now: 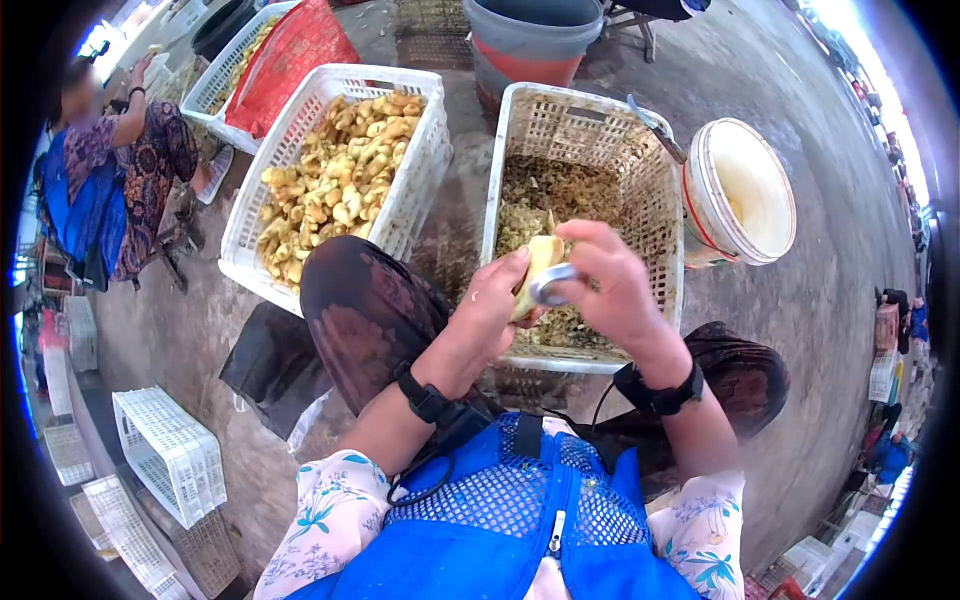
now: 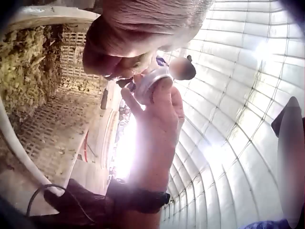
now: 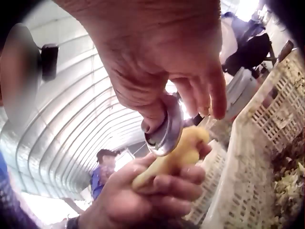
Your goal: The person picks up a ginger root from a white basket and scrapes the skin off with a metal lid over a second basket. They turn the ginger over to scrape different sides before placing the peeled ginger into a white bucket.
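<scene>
A pale, partly peeled piece of ginger (image 1: 543,252) is gripped in my left hand (image 1: 485,308), over the near part of a white crate (image 1: 648,180) of peelings. My right hand (image 1: 618,285) holds a shiny, rounded metal scraper (image 1: 552,286), its thumb pressed into the hollow side. In the right wrist view the scraper's edge (image 3: 164,143) is right at the ginger (image 3: 174,157), with the left hand's fingers curled round it from below. The left wrist view shows the right hand (image 2: 157,114) facing the left hand (image 2: 147,24), which hides most of the ginger.
A white crate (image 1: 425,165) heaped with ginger stands to the left. Beyond the peelings crate is a large grey bucket (image 1: 535,40); right of it stands a white bucket (image 1: 708,200). A knife (image 1: 650,122) lies on that crate's rim. Another person (image 1: 110,170) sits at far left.
</scene>
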A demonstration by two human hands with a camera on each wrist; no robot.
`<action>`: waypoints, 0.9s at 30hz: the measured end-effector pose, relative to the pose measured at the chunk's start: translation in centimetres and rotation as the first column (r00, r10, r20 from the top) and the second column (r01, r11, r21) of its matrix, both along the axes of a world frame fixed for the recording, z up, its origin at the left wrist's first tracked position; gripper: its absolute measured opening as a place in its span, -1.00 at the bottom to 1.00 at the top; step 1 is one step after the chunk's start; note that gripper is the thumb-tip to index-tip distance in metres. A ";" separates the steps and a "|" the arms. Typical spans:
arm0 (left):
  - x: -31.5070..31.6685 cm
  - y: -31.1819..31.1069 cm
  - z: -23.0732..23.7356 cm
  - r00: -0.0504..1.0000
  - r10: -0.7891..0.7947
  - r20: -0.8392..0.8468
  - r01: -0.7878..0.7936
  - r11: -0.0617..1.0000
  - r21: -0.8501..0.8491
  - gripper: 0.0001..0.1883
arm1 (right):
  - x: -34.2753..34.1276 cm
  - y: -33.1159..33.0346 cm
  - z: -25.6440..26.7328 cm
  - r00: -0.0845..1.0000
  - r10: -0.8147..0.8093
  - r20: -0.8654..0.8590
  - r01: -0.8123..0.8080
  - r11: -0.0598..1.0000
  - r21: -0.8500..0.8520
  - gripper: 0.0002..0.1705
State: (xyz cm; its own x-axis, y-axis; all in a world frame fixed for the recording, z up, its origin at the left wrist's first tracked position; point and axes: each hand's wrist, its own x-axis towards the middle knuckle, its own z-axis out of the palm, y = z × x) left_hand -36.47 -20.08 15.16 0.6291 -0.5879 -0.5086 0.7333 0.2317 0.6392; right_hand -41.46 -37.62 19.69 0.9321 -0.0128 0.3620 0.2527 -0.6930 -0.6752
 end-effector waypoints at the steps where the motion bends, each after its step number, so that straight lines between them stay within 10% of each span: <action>1: 0.0 0.0 -0.1 0.999 -0.029 0.021 0.030 0.999 -0.012 -0.55 | 0.1 0.5 -0.5 1.000 0.019 0.017 -0.019 1.000 -0.001 -0.89; 7: -0.1 0.8 0.3 0.989 -0.146 0.033 0.149 0.978 -0.148 -0.49 | 2.1 -5.3 -0.1 0.901 -0.342 -0.266 0.390 0.908 0.155 -0.81; 14: 0.0 0.8 0.6 0.968 -0.187 0.164 0.222 0.949 -0.224 -0.44 | -0.6 -1.4 0.6 0.958 -0.014 -0.288 0.168 0.838 0.519 -0.86; 19: -0.3 1.7 2.6 0.914 -0.272 0.301 0.327 0.933 -0.149 -0.40 | 0.4 -5.8 -0.2 0.904 -0.309 -0.296 0.404 0.843 0.355 -0.72; 27: -0.5 1.3 2.2 0.868 -0.298 0.397 0.316 0.949 0.021 -0.40 | -0.5 -3.5 0.8 0.965 -0.044 -0.257 0.133 0.931 0.340 -0.83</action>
State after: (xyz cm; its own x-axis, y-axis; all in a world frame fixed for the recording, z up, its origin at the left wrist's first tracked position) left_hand -36.99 -18.73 17.35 0.5551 -0.7995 -0.2293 0.4651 0.0699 0.8825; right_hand -41.95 -41.08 20.45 0.9794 -0.1842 0.0833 0.0001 -0.4117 -0.9113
